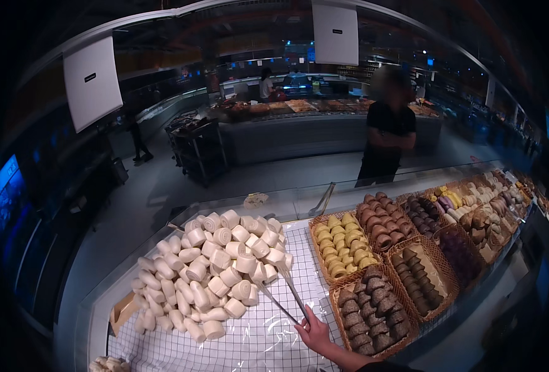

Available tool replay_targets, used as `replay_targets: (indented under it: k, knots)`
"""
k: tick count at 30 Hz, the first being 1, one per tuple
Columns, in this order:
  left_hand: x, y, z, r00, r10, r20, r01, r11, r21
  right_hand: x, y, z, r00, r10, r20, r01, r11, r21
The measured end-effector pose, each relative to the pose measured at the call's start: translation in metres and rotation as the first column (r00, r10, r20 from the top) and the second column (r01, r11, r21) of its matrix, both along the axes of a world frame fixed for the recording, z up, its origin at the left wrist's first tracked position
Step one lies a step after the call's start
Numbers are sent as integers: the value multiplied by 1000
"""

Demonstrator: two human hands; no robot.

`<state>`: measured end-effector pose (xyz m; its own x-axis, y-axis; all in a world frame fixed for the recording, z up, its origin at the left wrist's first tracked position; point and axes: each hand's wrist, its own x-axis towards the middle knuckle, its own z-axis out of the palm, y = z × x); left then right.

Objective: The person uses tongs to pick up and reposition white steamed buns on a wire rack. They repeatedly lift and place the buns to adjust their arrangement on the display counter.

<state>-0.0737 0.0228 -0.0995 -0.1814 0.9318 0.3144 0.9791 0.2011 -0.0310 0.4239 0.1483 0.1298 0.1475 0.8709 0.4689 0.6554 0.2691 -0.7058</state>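
Note:
My right hand [314, 331] is closed around the handles of metal serving tongs [293, 292], over a white checked cloth [274, 342]. The tongs' two arms are spread, their ends at the right edge of a large heap of white steamed buns [218, 260]. Some buns are rolled with a spiral end, others are smooth and longish. Whether a bun is between the tips I cannot tell. Just right of my hand is a wicker basket of speckled dark brown buns [372, 311]. My left hand is out of view.
Behind the dark buns stands a basket of yellow buns [344, 246]; more wicker baskets run right. A glass panel edges the counter at the back, with other tongs [323, 200] beside it. A person [386, 130] with crossed arms stands beyond. White clustered buns [109, 364] lie at bottom left.

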Motion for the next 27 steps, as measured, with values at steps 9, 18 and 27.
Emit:
replay_targets:
  k: [9, 18, 27]
  knots:
    - [78, -22, 51, 943, -15, 333, -41, 986, 160, 77, -8, 8, 990, 9, 143, -17, 998, 54]
    - [85, -8, 69, 956, -77, 283, -7, 959, 283, 90, -70, -70, 930, 90, 357, -29, 985, -173]
    - [91, -3, 71, 941, -75, 331, -27, 955, 295, 96, -73, -68, 964, 50, 260, -15, 991, -136]
